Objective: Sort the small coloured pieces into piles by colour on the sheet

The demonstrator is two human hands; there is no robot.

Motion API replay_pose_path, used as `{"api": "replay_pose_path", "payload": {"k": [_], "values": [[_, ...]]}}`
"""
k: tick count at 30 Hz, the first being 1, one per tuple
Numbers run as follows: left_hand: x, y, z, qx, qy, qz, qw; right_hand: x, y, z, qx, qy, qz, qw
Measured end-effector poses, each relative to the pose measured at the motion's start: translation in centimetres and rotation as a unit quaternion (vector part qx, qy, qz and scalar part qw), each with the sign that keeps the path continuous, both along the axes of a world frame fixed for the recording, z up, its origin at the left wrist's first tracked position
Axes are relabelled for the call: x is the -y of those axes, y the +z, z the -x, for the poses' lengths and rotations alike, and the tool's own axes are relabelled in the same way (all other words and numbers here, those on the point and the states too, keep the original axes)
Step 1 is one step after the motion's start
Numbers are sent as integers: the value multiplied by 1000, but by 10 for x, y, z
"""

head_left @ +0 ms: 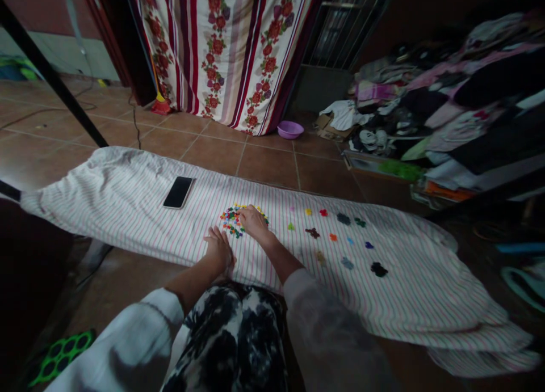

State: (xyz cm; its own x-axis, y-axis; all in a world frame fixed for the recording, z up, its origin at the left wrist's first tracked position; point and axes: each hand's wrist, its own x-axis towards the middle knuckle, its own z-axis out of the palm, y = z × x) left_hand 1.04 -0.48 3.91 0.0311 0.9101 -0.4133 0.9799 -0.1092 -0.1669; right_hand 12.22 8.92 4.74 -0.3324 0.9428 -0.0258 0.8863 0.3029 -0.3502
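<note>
- Two legs in black-and-white patterned trousers [230, 346] stretch just below both grips.
- Left grip [218, 250]: palm down on the cloth-covered table [140, 216], fingers extended, with nothing visibly clamped in them.
- Right grip [254, 222]: fingertips bent down at the heap; whether they are together on a piece I cannot tell, as the hand itself hides them.
- Under and around the right fingertips, just beyond the left grip, lies the heap of pieces [233, 217]. My judgement of the risks: two colours could be pinched at once, because the bits are tiny and crowded; dark shades could be mistaken in this dim light; a tug on the loose cloth could shift everything. The heap looks loose and mixed, with yellow, orange, red, green and blue bits, strays around its edge.
- Right of the right grip sit separate one-colour clusters, among them a black cluster [378, 269], a brown cluster [313, 232] and a red cluster [323, 213].
- Beyond the left grip, toward its left, lies a dark-screened phone [179, 192].
- Farther out, past both grips: tiled floor [272, 162], a purple bowl [290, 130] and a floral curtain [238, 46].
</note>
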Motion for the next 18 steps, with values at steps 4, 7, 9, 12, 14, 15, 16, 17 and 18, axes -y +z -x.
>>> {"api": "replay_pose_path", "payload": {"k": [4, 7, 9, 12, 14, 15, 16, 17, 18], "values": [[2, -4, 0, 8, 1, -10, 1000, -8, 0, 7, 33, -17, 19, 999], [4, -4, 0, 13, -2, -27, 1000, -12, -3, 10, 54, -2, 9, 999], [4, -3, -1, 11, -4, -26, 1000, -13, -4, 11, 72, 13, 6, 997], [4, -1, -2, -4, -4, -15, 1000, -13, -3, 13, 98, 29, 3, 995], [4, 0, -3, -6, -2, -15, 1000, -13, -1, 13, 104, 33, 1, 994], [4, 0, -3, -2, -2, -17, 1000, -12, 1, 13, 105, 34, 0, 994], [3, -1, -3, 1, -1, -18, 1000, -12, 2, 14, 104, 34, 0, 994], [4, -1, -3, 1, 0, -17, 1000, -12, 3, 14, 104, 35, 1, 994], [4, -1, -3, -2, -1, -17, 1000, -12, 4, 14, 104, 36, 4, 994]]}}
